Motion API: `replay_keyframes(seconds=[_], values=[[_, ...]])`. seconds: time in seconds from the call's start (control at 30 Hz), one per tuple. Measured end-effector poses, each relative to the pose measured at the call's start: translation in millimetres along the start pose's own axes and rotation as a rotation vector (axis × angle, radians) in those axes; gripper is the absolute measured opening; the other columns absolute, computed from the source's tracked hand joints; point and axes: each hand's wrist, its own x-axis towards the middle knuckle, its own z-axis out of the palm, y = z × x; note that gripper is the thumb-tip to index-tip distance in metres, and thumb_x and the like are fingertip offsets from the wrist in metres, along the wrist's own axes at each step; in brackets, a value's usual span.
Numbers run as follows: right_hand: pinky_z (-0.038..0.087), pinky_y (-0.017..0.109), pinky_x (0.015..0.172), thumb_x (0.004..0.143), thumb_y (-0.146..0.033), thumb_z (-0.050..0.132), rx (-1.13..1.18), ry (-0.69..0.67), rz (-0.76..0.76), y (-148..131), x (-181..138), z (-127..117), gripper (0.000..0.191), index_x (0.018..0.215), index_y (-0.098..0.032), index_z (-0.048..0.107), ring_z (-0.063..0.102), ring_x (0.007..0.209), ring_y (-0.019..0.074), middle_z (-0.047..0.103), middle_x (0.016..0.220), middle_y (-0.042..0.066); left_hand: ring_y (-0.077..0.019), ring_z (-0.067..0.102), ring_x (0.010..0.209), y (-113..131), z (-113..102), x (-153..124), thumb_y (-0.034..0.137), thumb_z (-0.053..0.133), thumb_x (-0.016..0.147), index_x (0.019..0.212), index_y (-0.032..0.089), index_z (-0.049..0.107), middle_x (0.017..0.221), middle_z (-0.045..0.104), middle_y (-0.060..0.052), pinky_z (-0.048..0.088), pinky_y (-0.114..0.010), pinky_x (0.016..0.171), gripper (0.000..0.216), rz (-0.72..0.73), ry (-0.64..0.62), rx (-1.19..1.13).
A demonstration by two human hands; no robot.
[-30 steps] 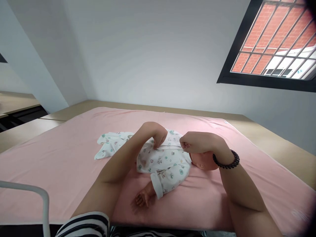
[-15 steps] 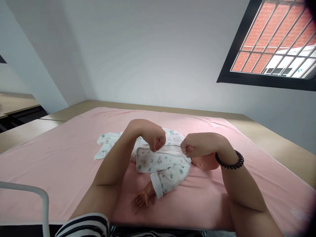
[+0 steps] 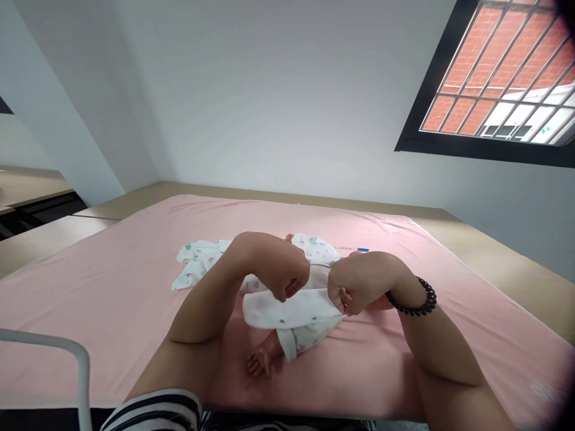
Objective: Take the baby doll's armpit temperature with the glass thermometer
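White top [image 3: 285,309] seems pinched by the left hand [image 3: 285,269] and right hand [image 3: 357,280], both bent at the wrist.

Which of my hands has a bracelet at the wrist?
Your right hand, nearer the doll's head, has a dark bracelet circling its wrist; your left hand has none.

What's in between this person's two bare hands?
The head view shows a white cloth top with small printed figures between the curled bare left hand and the curled bare right hand.
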Motion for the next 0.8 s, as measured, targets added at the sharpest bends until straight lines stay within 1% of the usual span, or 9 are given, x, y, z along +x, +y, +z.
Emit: replay_keyframes(seconds=[0.07, 0.17, 0.23, 0.3, 0.4, 0.5, 0.6, 0.67, 0.8], values=[[0.041, 0.025, 0.061, 0.073, -0.021, 0.067, 0.022, 0.026, 0.023, 1, 0, -1, 0.018, 0.09, -0.019, 0.074, 0.062, 0.072, 0.0151, 0.071, 0.084, 0.0, -0.0158, 0.062, 0.077, -6, -2, 1, 0.016, 0.072, 0.079, 0.087, 0.022, 0.074, 0.095, 0.075, 0.001, 0.043, -0.026, 0.063, 0.01, -0.077, 0.011, -0.024], [0.045, 0.028, 0.066, 0.081, -0.03, 0.063, -0.006, 0.217, 0.119, 6, -5, -3, 0.029, 0.107, -0.023, 0.072, 0.063, 0.078, 0.0174, 0.072, 0.095, 0.002, -0.0181, 0.063, 0.079, -19, -6, 4, 0.023, 0.072, 0.079, 0.099, 0.027, 0.077, 0.104, 0.075, 0.0, 0.042, -0.027, 0.06, 0.021, -0.209, 0.017, -0.051], [0.047, 0.03, 0.071, 0.083, -0.032, 0.06, -0.028, 0.346, 0.18, 12, -8, -5, 0.034, 0.115, -0.026, 0.071, 0.064, 0.088, 0.0208, 0.071, 0.107, 0.004, -0.0196, 0.064, 0.077, -29, -7, 8, 0.028, 0.074, 0.076, 0.102, 0.03, 0.078, 0.105, 0.074, -0.002, 0.042, -0.028, 0.059, 0.026, -0.308, 0.021, -0.056], [0.049, 0.031, 0.074, 0.082, -0.033, 0.061, -0.007, 0.389, 0.24, 17, -11, -7, 0.04, 0.121, -0.028, 0.069, 0.065, 0.097, 0.0237, 0.068, 0.12, 0.005, -0.0217, 0.064, 0.079, -40, -8, 13, 0.03, 0.076, 0.071, 0.098, 0.03, 0.08, 0.105, 0.074, -0.002, 0.043, -0.029, 0.061, 0.027, -0.398, 0.015, -0.072], [0.051, 0.032, 0.071, 0.078, -0.033, 0.064, 0.067, 0.324, 0.367, 20, -12, -10, 0.049, 0.127, -0.03, 0.068, 0.067, 0.095, 0.0244, 0.067, 0.125, 0.004, -0.0245, 0.065, 0.087, -56, -6, 24, 0.031, 0.079, 0.065, 0.088, 0.03, 0.082, 0.106, 0.075, -0.001, 0.046, -0.03, 0.065, 0.022, -0.453, -0.031, -0.123], [0.052, 0.033, 0.071, 0.079, -0.036, 0.064, 0.075, 0.277, 0.386, 19, -10, -13, 0.049, 0.127, -0.032, 0.069, 0.067, 0.095, 0.025, 0.068, 0.125, 0.003, -0.026, 0.065, 0.09, -62, -5, 38, 0.032, 0.084, 0.059, 0.08, 0.028, 0.082, 0.114, 0.075, -0.001, 0.048, -0.031, 0.068, 0.021, -0.471, -0.071, -0.145], [0.05, 0.032, 0.065, 0.08, -0.036, 0.063, 0.074, 0.253, 0.375, 18, -6, -13, 0.049, 0.128, -0.032, 0.069, 0.068, 0.086, 0.0241, 0.072, 0.115, 0.003, -0.0251, 0.064, 0.083, -56, -6, 50, 0.029, 0.088, 0.055, 0.073, 0.024, 0.08, 0.117, 0.074, -0.003, 0.05, -0.034, 0.069, 0.021, -0.498, -0.093, -0.125], [0.049, 0.032, 0.061, 0.079, -0.033, 0.063, 0.075, 0.239, 0.386, 16, -3, -12, 0.046, 0.124, -0.031, 0.071, 0.068, 0.079, 0.0228, 0.074, 0.105, 0.003, -0.0246, 0.064, 0.079, -49, -8, 54, 0.028, 0.089, 0.054, 0.071, 0.021, 0.079, 0.108, 0.076, -0.005, 0.051, -0.034, 0.069, 0.021, -0.513, -0.101, -0.103], [0.047, 0.031, 0.06, 0.08, -0.033, 0.065, 0.056, 0.238, 0.372, 15, -1, -11, 0.034, 0.112, -0.028, 0.074, 0.066, 0.076, 0.022, 0.074, 0.098, 0.003, -0.0253, 0.065, 0.078, -40, -11, 52, 0.029, 0.087, 0.058, 0.075, 0.021, 0.078, 0.099, 0.076, -0.005, 0.051, -0.035, 0.069, 0.021, -0.51, -0.114, -0.071]])
